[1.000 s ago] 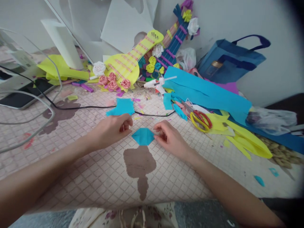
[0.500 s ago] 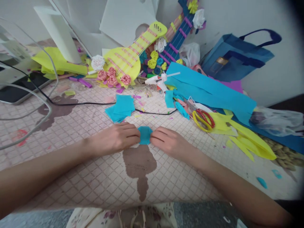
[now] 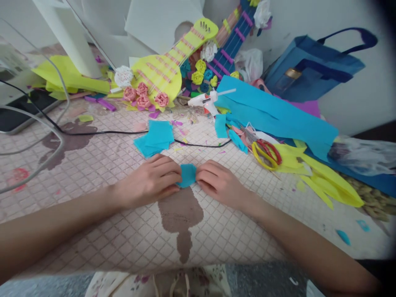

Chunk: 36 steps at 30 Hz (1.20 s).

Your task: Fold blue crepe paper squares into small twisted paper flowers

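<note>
A small piece of blue crepe paper point(image 3: 187, 175) lies between my hands just above the tablecloth, its corners folded or hidden under my fingers. My left hand point(image 3: 156, 177) is closed on its left edge, fingers curled together. On the right edge, my right hand point(image 3: 218, 181) pinches the same piece. Just beyond my left hand is a loose stack of blue paper squares point(image 3: 157, 138). A black cord point(image 3: 111, 132) runs past the stack. Farther back lies a white glue gun point(image 3: 204, 102).
Scissors with red and yellow handles point(image 3: 266, 154) lie at right among yellow paper scraps point(image 3: 331, 177). Behind them stretches a long blue paper sheet point(image 3: 278, 117). A yellow paper guitar point(image 3: 163, 76) with pink roses leans at the back. A blue bag point(image 3: 309, 70) stands at back right.
The view has shifted slightly. Both hands stay on the blue paper piece, and the left fingers have moved a little on its left edge.
</note>
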### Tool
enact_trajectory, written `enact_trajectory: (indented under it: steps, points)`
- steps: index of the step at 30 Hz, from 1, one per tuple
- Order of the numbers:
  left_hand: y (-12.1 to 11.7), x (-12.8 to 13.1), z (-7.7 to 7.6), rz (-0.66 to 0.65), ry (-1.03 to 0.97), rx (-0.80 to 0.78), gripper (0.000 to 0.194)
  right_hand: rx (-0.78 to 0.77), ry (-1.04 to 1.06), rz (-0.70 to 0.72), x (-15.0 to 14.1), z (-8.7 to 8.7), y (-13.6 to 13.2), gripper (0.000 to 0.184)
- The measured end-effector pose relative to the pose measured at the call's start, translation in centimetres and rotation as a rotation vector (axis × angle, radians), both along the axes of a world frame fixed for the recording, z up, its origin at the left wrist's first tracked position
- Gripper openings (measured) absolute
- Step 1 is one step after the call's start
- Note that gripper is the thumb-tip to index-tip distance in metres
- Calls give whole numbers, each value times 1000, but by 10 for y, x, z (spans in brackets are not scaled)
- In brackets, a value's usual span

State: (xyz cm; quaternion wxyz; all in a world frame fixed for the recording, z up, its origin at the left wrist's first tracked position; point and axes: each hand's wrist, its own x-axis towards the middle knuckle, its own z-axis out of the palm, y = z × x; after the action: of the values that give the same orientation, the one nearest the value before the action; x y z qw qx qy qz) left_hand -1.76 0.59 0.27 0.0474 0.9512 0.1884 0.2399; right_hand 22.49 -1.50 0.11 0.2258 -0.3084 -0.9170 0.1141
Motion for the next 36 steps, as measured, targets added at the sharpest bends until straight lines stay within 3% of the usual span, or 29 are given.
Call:
enact_trajectory:
  steps: [3, 5, 11, 15, 23, 36]
  points:
    - [-3, -1, 1, -16, 64, 104, 11, -45, 16, -9, 0, 1, -1, 17]
    - [-5, 0, 0, -10, 72, 93, 14, -60, 17, -13, 0, 1, -2, 15]
    - [-9, 4, -7, 115, -65, -246, 9, -122, 53, -90, -3, -1, -6, 8]
    - [-12, 7, -6, 190, -145, -362, 9, -182, 91, -140, -6, -1, -9, 9]
    - [-13, 8, -3, 254, -148, -413, 11, -325, 203, -218, -8, -1, -11, 12]
    - [-15, 12, -2, 282, -137, -461, 9, -363, 238, -282, -9, -3, -11, 11]
